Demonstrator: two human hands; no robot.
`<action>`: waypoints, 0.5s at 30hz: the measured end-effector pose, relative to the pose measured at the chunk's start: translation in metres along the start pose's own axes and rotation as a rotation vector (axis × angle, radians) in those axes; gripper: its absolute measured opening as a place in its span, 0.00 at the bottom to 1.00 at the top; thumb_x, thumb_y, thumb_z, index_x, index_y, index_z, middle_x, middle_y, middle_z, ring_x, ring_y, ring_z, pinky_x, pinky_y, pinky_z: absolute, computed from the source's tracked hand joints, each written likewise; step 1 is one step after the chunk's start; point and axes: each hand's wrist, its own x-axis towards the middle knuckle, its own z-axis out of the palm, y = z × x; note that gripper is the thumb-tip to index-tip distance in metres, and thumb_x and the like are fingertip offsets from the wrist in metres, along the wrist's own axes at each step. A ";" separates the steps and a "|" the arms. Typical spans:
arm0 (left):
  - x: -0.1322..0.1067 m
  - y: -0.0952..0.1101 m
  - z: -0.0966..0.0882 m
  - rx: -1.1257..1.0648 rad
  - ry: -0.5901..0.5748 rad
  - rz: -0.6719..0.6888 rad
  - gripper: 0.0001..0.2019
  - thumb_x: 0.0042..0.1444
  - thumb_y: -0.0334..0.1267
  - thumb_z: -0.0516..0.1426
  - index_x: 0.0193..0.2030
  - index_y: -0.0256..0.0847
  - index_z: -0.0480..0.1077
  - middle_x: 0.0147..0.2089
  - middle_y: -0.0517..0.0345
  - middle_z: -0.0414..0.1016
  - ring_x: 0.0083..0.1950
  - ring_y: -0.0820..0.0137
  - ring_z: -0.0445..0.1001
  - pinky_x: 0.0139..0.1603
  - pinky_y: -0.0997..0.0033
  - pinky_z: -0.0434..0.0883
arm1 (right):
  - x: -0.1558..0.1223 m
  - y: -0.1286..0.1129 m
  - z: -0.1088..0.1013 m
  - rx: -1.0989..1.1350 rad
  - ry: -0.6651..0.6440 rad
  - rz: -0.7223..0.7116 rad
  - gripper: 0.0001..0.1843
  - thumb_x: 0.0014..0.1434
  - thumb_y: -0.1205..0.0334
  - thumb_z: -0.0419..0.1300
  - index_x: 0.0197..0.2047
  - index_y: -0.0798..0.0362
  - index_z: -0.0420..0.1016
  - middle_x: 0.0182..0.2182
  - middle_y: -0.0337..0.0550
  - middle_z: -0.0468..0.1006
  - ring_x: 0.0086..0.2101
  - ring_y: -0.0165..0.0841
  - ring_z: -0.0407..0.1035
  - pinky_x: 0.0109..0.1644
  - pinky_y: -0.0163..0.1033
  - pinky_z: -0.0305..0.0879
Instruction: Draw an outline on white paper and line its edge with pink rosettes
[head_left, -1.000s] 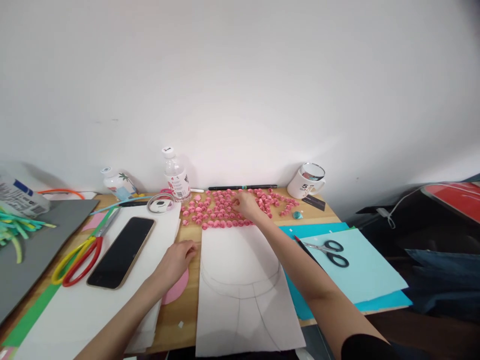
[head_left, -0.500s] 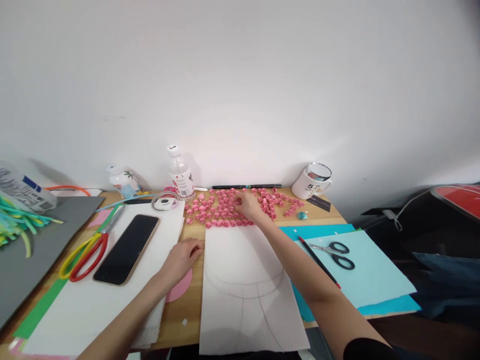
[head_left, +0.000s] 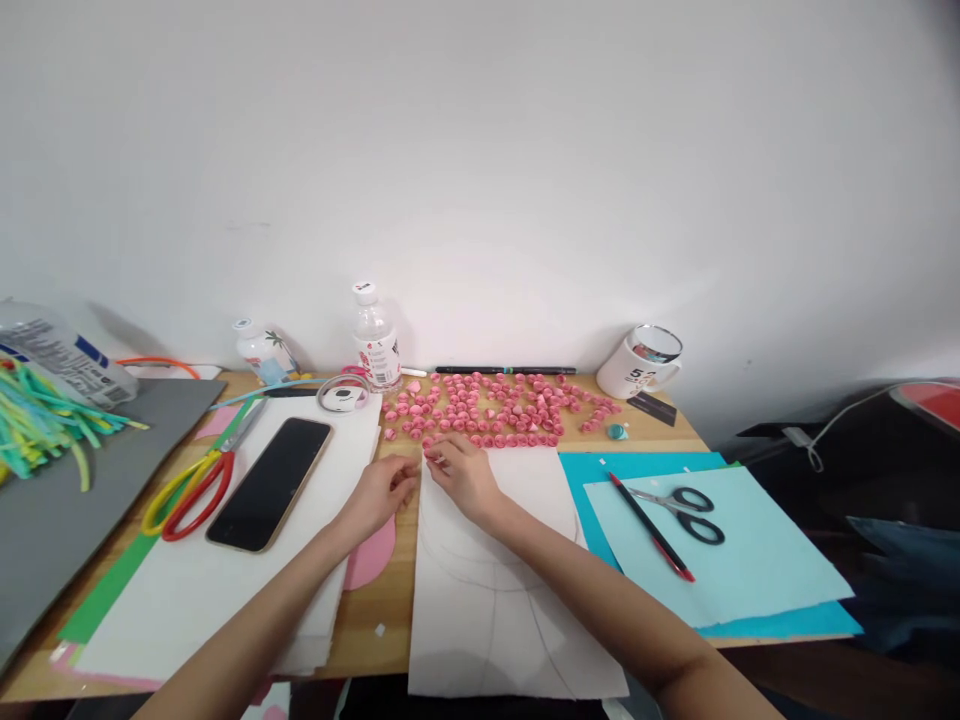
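Many small pink paper coils [head_left: 517, 405] cover the back of the wooden table, some in a front row along the top edge of a white sheet [head_left: 465, 640] with pencil curves. My right hand [head_left: 466, 480] is over the sheet's upper left corner, its fingers pinched at a pink coil at the left end of that row. Just left of it, my left hand [head_left: 381, 492] hovers by the sheet's edge with curled fingers; what they hold, if anything, is hidden. Below the left hand lies a pink paper piece [head_left: 371, 560].
On the left are a phone [head_left: 270, 485], red-and-yellow scissors [head_left: 191, 490] and white papers [head_left: 187, 610]. A bottle [head_left: 377, 345] and a mug [head_left: 639, 365] stand at the back. Black-handled scissors [head_left: 694, 515] and a pencil [head_left: 651, 528] lie on blue paper [head_left: 765, 580] at right.
My right hand has come back from among the coils, down and left to the sheet's upper left corner. My left hand has shifted slightly up and right, and the view has turned a little left.
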 end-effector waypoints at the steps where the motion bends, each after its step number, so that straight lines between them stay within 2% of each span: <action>1: 0.000 0.001 0.001 -0.003 -0.002 0.009 0.09 0.51 0.38 0.52 0.36 0.38 0.69 0.21 0.63 0.69 0.20 0.71 0.68 0.25 0.71 0.66 | 0.000 0.002 0.003 -0.026 -0.001 -0.006 0.08 0.57 0.71 0.56 0.36 0.53 0.74 0.38 0.46 0.76 0.35 0.31 0.73 0.36 0.34 0.71; 5: 0.000 0.002 0.002 -0.010 -0.011 0.011 0.09 0.51 0.38 0.52 0.36 0.38 0.68 0.22 0.63 0.69 0.20 0.72 0.68 0.24 0.72 0.66 | -0.001 0.007 0.009 -0.073 -0.010 -0.033 0.08 0.59 0.70 0.55 0.37 0.51 0.75 0.38 0.47 0.77 0.39 0.34 0.73 0.39 0.37 0.71; 15: 0.003 -0.001 0.002 0.064 0.000 0.035 0.12 0.57 0.40 0.48 0.36 0.39 0.70 0.19 0.62 0.69 0.21 0.69 0.71 0.27 0.71 0.67 | -0.003 0.010 0.017 -0.191 -0.037 -0.079 0.09 0.62 0.63 0.56 0.37 0.50 0.78 0.38 0.44 0.79 0.37 0.34 0.72 0.38 0.36 0.68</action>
